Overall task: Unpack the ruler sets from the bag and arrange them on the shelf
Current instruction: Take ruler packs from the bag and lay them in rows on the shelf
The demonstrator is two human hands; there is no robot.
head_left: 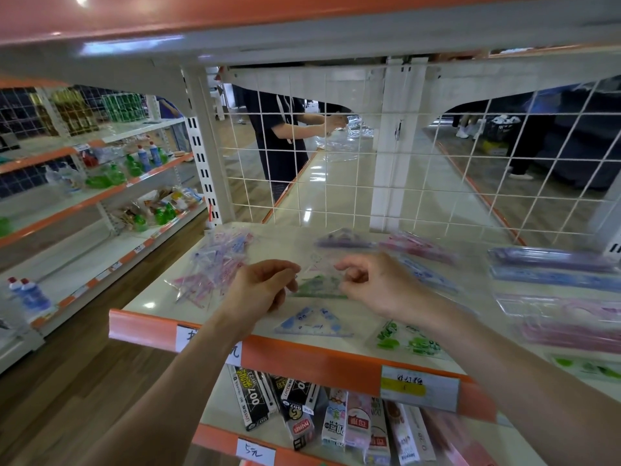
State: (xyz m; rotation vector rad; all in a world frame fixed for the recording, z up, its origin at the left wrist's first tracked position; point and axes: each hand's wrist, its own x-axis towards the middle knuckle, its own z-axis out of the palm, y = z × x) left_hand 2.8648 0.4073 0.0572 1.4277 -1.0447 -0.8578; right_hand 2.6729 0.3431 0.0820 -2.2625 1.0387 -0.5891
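Observation:
Over the cream shelf (158, 297) with its orange front edge, my left hand (262, 287) and my right hand (369, 284) both pinch a clear bag (319, 280) that shows green and pink ruler pieces. A blue triangle ruler (312, 322) lies on the shelf just below my hands. To its right lies a green-patterned ruler (408, 339). Purple (342, 242) and pink (416, 247) ruler pieces lie further back. Packaged ruler sets (554, 274) in blue, purple and pink are lined up at the right.
A heap of empty clear wrappers (211, 264) lies at the shelf's left. A white wire grid (336, 169) backs the shelf; a person (282, 129) stands behind it. Boxed stationery (336, 418) fills the shelf below. Shelves of bottles (134, 166) stand left.

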